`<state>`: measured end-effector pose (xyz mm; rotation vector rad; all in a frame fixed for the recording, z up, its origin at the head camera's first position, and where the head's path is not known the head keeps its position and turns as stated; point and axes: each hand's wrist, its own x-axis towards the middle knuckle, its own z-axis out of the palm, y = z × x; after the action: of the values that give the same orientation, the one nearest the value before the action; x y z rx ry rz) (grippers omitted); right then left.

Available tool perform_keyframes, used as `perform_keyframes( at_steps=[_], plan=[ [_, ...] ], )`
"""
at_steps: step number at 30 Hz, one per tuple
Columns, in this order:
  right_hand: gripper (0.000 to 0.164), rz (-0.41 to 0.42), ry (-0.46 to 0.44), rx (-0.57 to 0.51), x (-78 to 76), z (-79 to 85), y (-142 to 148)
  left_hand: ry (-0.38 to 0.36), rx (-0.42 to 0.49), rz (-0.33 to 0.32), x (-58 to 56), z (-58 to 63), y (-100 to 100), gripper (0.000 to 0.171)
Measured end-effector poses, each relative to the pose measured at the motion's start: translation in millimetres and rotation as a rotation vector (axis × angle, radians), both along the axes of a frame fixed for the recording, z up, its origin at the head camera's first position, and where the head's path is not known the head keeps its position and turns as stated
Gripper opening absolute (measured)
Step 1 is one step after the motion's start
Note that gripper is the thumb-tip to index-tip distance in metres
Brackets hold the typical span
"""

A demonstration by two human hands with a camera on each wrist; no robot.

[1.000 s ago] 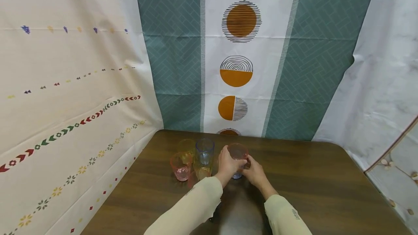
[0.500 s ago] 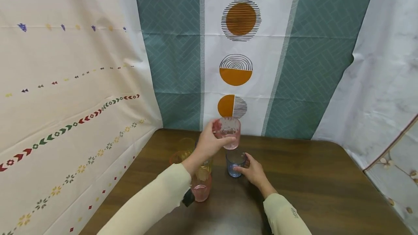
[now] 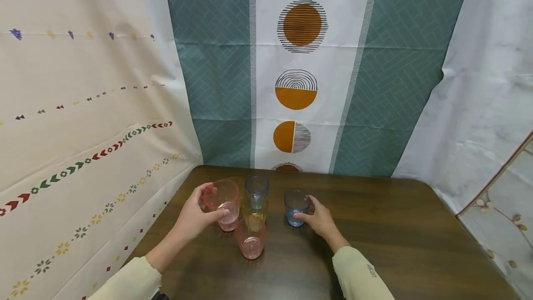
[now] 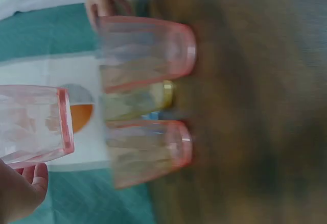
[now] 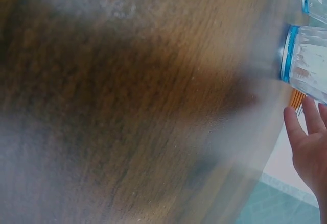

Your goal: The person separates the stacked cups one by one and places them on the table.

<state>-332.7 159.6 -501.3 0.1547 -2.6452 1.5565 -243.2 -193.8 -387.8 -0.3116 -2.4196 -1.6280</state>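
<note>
My left hand (image 3: 195, 214) holds a clear pink tumbler (image 3: 220, 192) by its side, thumb in front. In the left wrist view this tumbler (image 4: 33, 124) is raised above two other pink tumblers that stand on the table; in the head view it overlaps the one behind. Nearest the front stands a pink tumbler (image 3: 251, 240). My right hand (image 3: 322, 219) grips a short blue tumbler (image 3: 296, 209) upright on the table, thumb across its near side. Its base (image 5: 291, 55) shows in the right wrist view, beside my right fingers (image 5: 296, 127).
A yellow tumbler (image 3: 259, 214) stands behind the front pink one, with a blue tumbler (image 3: 256, 188) rising at its rim. Another yellow tumbler (image 3: 238, 182) is partly hidden farther back. The brown table (image 3: 374, 235) meets hanging cloths at the back and sides.
My left hand has lifted the pink tumbler up off the blue one and carried it left, over the cluster. My right hand stays at the blue tumbler.
</note>
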Motion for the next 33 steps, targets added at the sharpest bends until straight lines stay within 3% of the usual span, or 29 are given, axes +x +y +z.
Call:
perform_keyframes(
  at_steps=[12, 18, 25, 29, 33],
  plan=[
    [0.088, 0.000, 0.002, -0.013, -1.2, -1.7, -1, -0.140, -0.033, 0.044, 15.1, -72.0, -16, 0.092],
    [0.089, -0.006, -0.002, -0.005, -0.2, -1.9, 0, -0.187, -0.053, 0.056, 18.1, -98.5, -17, 0.090],
    [0.090, -0.007, 0.007, -0.073, 2.7, 7.3, -8, -0.187, -0.023, 0.041, 16.3, -106.3, -16, 0.089],
    [0.089, 0.031, 0.028, -0.132, 5.3, 9.3, -20, -0.177, -0.052, 0.049, 16.2, -105.9, -15, 0.089],
    [0.088, 0.051, 0.037, -0.124, 9.4, 5.5, -29, -0.173, -0.080, 0.052, 15.2, -106.5, -14, 0.091]
  ],
)
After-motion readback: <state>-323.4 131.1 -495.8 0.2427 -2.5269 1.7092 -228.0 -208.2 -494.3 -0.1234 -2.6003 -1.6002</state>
